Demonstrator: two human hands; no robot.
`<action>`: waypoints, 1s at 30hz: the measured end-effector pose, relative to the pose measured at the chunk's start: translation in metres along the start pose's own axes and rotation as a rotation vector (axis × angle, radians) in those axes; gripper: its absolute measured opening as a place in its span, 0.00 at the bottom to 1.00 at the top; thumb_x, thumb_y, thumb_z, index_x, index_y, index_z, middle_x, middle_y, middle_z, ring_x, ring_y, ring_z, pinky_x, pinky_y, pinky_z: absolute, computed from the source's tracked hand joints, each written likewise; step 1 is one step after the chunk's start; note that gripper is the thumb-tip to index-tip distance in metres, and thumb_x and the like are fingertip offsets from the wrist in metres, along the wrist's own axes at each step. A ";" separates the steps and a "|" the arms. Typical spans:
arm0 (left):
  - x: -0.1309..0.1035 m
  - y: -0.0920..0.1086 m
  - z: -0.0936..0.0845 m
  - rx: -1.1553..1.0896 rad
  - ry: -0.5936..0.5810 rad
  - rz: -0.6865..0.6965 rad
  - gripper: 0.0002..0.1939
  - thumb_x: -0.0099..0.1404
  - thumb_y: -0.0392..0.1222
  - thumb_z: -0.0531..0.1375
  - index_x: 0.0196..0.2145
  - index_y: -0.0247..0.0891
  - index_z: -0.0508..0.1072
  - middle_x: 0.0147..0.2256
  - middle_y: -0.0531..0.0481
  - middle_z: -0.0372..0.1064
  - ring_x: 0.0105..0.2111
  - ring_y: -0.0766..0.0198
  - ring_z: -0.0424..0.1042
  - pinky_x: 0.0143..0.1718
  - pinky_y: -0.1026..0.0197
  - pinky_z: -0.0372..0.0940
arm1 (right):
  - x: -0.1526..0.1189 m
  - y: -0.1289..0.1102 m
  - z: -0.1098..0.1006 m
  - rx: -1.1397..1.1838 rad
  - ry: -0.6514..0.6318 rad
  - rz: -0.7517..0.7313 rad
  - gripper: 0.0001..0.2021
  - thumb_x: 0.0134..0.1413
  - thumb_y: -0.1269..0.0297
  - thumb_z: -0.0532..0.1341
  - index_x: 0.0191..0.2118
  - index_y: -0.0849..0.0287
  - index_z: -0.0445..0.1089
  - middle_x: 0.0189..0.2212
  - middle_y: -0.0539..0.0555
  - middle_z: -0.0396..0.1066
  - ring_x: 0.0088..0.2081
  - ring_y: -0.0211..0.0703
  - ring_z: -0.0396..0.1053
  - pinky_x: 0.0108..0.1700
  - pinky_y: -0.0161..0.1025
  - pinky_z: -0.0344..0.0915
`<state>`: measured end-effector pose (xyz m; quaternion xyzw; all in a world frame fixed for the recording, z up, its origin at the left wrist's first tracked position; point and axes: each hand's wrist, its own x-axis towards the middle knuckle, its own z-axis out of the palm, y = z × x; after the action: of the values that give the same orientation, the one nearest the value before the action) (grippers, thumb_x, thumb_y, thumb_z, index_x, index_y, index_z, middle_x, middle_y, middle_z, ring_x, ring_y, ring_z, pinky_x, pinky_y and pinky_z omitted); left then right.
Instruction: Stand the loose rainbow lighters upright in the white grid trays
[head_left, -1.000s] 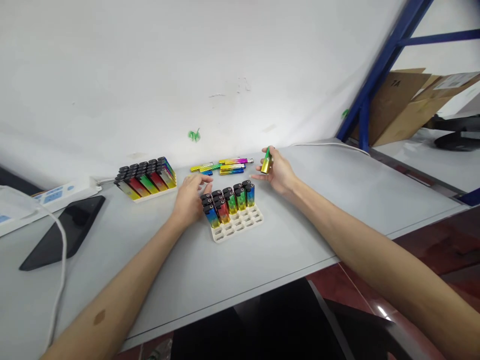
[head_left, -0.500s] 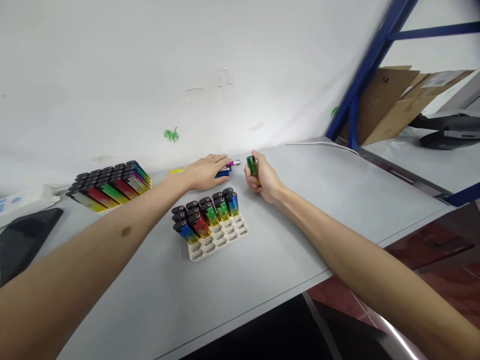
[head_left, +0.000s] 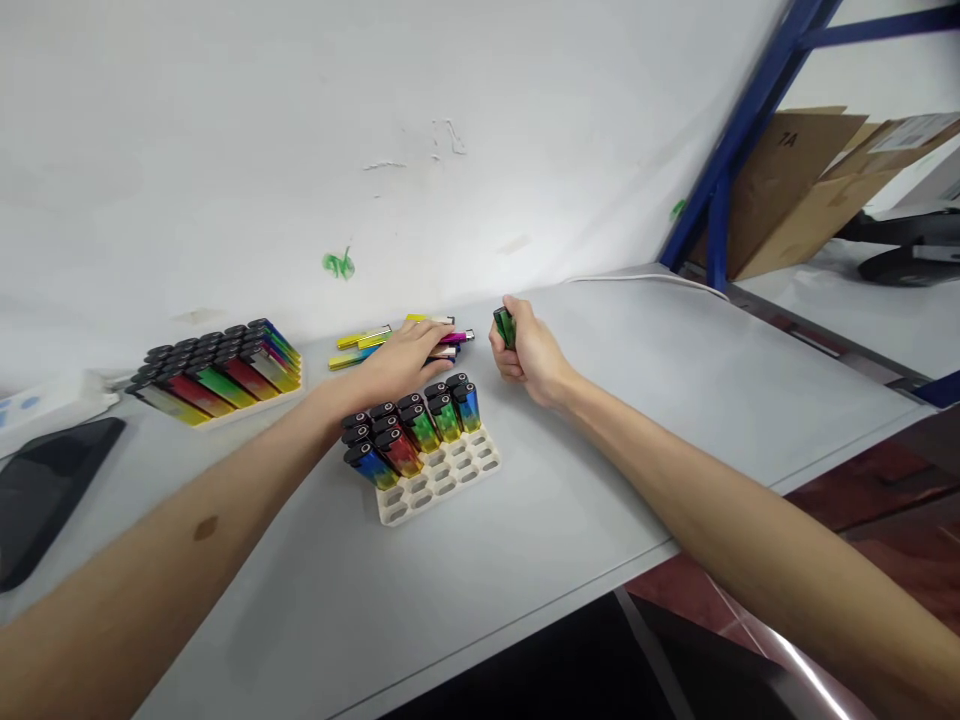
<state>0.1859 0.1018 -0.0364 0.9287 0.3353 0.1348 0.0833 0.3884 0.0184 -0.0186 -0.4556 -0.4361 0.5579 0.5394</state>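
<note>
My right hand (head_left: 532, 350) is closed round a green lighter (head_left: 505, 326), its black top end poking up past the thumb. My left hand (head_left: 405, 355) lies with fingers stretched over a loose pile of metallic lighters (head_left: 367, 340) near the wall; some are hidden under the palm. Yellow, magenta and blue bodies stick out around it. In front of both hands stands a white holder (head_left: 442, 490) with rows of oval slots. Upright lighters (head_left: 420, 425) in blue, red and green fill its back rows, black tops up, while the front slots hold nothing.
To the left, a second holder (head_left: 255, 404) is packed with upright lighters (head_left: 217, 375). A black phone-like slab (head_left: 60, 490) and a white box (head_left: 52, 405) are beside it. A white cable (head_left: 645, 278) runs along the wall. Cardboard boxes (head_left: 802, 190) stand behind a blue frame (head_left: 720, 225).
My left hand has drawn back slightly to the left, and more of the loose lighters show. My right hand keeps hold of the green lighter. The view has shifted slightly.
</note>
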 end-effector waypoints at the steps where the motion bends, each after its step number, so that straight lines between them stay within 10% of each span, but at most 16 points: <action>1: -0.002 -0.002 0.000 0.016 -0.001 -0.001 0.28 0.69 0.54 0.54 0.62 0.40 0.66 0.60 0.39 0.64 0.61 0.44 0.60 0.65 0.44 0.53 | 0.000 0.001 0.001 -0.018 -0.012 0.007 0.25 0.65 0.44 0.49 0.21 0.54 0.53 0.13 0.42 0.43 0.15 0.31 0.39 0.18 0.33 0.38; 17: -0.048 -0.013 0.017 0.063 0.252 -0.143 0.23 0.71 0.50 0.54 0.61 0.44 0.69 0.54 0.41 0.67 0.57 0.45 0.60 0.63 0.42 0.55 | -0.003 0.006 0.002 -0.126 -0.006 0.007 0.27 0.65 0.42 0.49 0.23 0.57 0.62 0.15 0.45 0.49 0.16 0.32 0.47 0.18 0.33 0.44; 30: -0.052 0.005 0.013 0.146 0.192 -0.367 0.13 0.70 0.48 0.56 0.48 0.41 0.71 0.49 0.40 0.64 0.51 0.44 0.62 0.53 0.44 0.60 | -0.042 -0.044 -0.002 -0.279 -0.310 -0.516 0.17 0.57 0.48 0.68 0.39 0.58 0.73 0.39 0.52 0.75 0.35 0.38 0.72 0.37 0.38 0.70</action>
<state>0.1544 0.0630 -0.0581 0.8385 0.5141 0.1804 0.0066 0.3995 -0.0215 0.0255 -0.3095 -0.6861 0.4006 0.5225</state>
